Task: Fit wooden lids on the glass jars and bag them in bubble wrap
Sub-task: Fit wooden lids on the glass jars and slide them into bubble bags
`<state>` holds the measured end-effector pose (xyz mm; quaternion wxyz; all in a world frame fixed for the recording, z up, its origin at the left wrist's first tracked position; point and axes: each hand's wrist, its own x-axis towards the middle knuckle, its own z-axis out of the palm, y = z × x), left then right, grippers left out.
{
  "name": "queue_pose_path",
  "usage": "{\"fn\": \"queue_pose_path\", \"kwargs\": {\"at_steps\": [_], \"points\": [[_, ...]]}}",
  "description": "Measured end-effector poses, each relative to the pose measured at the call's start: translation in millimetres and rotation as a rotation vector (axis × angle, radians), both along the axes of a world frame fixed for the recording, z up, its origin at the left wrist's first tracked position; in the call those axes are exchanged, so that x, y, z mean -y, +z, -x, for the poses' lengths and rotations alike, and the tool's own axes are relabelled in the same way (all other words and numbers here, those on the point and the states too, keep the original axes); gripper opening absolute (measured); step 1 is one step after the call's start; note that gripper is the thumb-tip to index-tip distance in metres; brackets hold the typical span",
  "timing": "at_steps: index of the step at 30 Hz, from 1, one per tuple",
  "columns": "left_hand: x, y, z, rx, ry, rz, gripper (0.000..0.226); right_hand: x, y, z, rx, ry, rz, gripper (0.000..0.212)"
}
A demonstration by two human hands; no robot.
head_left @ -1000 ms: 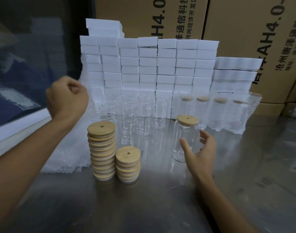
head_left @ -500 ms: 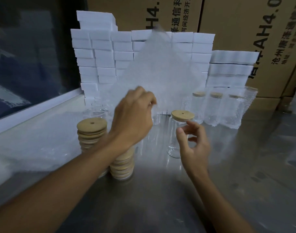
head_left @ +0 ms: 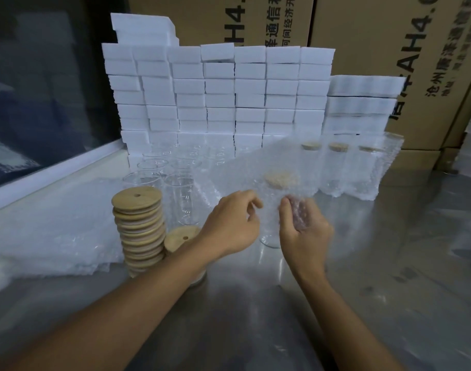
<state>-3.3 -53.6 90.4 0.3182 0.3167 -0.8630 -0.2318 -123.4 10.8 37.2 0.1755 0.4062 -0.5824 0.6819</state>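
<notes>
A bubble-wrap bag hangs in front of me above the steel table. My left hand pinches its lower edge, and my right hand holds the edge beside it with fingers curled round the wrap. Behind the bag stands a glass jar with a wooden lid, seen blurred through the wrap. Two stacks of wooden lids stand to the left. Several open glass jars stand behind the stacks.
Three lidded jars in bubble wrap stand at the back right. A pile of flat bubble-wrap bags lies at the left. White foam blocks are stacked behind, with cardboard cartons beyond. Bare steel table lies near me.
My left hand came from the left with a bubble-wrap bag and lowered it in front of the lidded jar. My right hand left the jar and took hold of the bag's edge.
</notes>
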Motion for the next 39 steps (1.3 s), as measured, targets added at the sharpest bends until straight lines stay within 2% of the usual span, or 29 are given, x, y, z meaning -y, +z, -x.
{"fn": "queue_pose_path", "kwargs": {"at_steps": [2, 3, 5, 6, 8, 10, 12, 14, 16, 18, 20, 21, 23, 26, 31, 35, 39], "points": [[-6.3, 5.4, 6.2, -0.224, -0.012, -0.249, 0.017, -0.9, 0.1, -0.4, -0.099, -0.031, -0.007, 0.017], [-7.9, 8.9, 8.4, -0.265, -0.031, -0.403, 0.030, -1.4, -0.1, -0.7, -0.144, -0.046, -0.008, 0.017], [-10.3, 13.0, 11.9, -0.252, -0.102, -0.690, 0.054, -2.2, -0.3, -1.1, -0.204, -0.057, -0.035, 0.018], [-12.6, 13.2, 12.8, -0.238, -0.137, -0.751, 0.060, -2.6, -0.2, -1.5, -0.215, -0.046, -0.059, 0.018], [-16.0, 10.3, 15.4, -0.231, -0.114, -0.671, 0.063, -3.3, -0.1, -1.9, -0.228, -0.003, -0.101, 0.017], [-18.7, 6.1, 18.2, -0.306, -0.002, -0.516, 0.056, -3.4, -0.1, -2.1, -0.236, 0.032, -0.134, 0.015], [-21.2, 4.7, 18.9, -0.392, 0.104, -0.458, 0.057, -3.4, 0.6, -2.6, -0.241, 0.023, -0.152, 0.021], [-22.1, 5.2, 18.5, -0.407, 0.164, -0.462, 0.071, -3.5, 0.8, -3.7, -0.238, 0.022, -0.169, 0.027], [-21.7, 5.5, 19.3, -0.394, 0.185, -0.482, 0.067, -2.2, -0.2, -4.2, -0.226, 0.030, -0.202, 0.028], [-18.4, 5.9, 19.3, -0.428, 0.209, -0.502, 0.041, -0.5, -2.1, -5.5, -0.234, 0.049, -0.224, 0.030], [-12.1, 6.7, 17.6, -0.469, 0.230, -0.496, 0.009, -0.6, -2.0, -5.9, -0.208, 0.086, -0.250, 0.019], [-8.9, 6.0, 16.3, -0.484, 0.227, -0.504, 0.008, -1.4, -0.5, -6.8, -0.179, 0.121, -0.271, 0.020], [-3.5, 3.8, 14.5, -0.514, 0.219, -0.544, 0.012, -3.4, 0.6, -8.3, -0.144, 0.213, -0.274, 0.036], [-0.6, 1.6, 12.5, -0.595, 0.206, -0.595, 0.008, -6.0, 1.2, -11.6, -0.126, 0.327, -0.176, 0.039], [-1.0, -4.4, 11.1, -0.673, 0.141, -0.647, 0.014, -6.1, -0.4, -3.0, 0.002, 0.249, -0.115, 0.053], [-6.4, -10.5, 13.9, -0.687, 0.032, -0.727, 0.011, -1.7, -1.5, -10.2, 0.085, 0.424, -0.206, 0.036], [-2.8, -16.7, 12.9, -0.721, 0.033, -0.728, 0.011, 4.2, -3.9, -4.8, 0.234, 0.460, -0.150, 0.009]]}}
